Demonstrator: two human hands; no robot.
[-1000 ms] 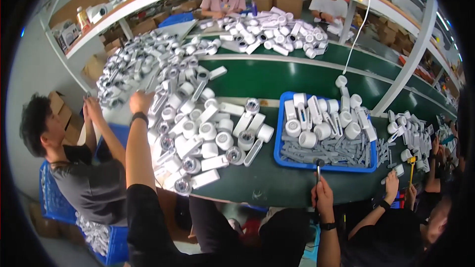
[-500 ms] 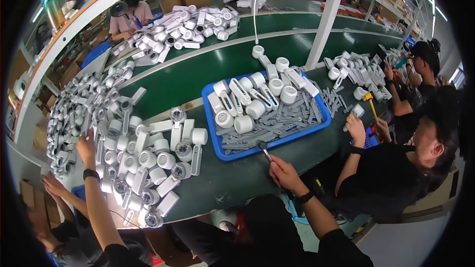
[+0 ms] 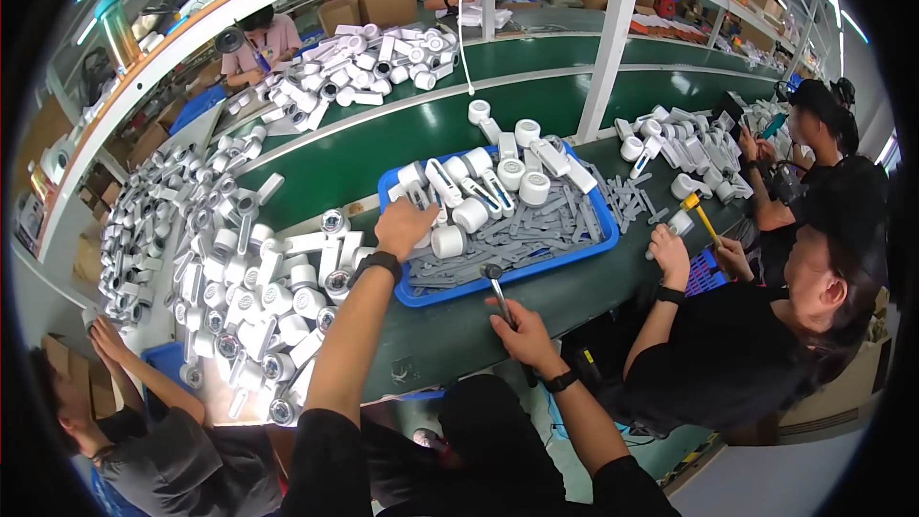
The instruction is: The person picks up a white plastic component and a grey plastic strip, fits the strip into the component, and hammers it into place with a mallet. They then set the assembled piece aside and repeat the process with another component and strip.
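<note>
My left hand (image 3: 404, 229) reaches over the left end of a blue tray (image 3: 469, 291). Its fingers bend round a white round-headed housing, which the hand mostly covers. In my right hand (image 3: 525, 333) is a hammer (image 3: 499, 293) with a dark head and metal shaft, held upright just in front of the tray's near rim. White housings with round heads and flat handles (image 3: 471, 214) lie in the tray on top of many slim grey plastic strips (image 3: 536, 237).
A large pile of white housings (image 3: 278, 299) spreads to the left. Loose grey strips (image 3: 627, 199) lie right of the tray. On the right a co-worker holds a yellow hammer (image 3: 702, 215); another co-worker (image 3: 153, 431) sits at left. A white post (image 3: 613, 38) stands behind the tray.
My left hand has moved right, from the pile of housings to the tray's left end. The hammer stays in my right hand. The view has shifted slightly.
</note>
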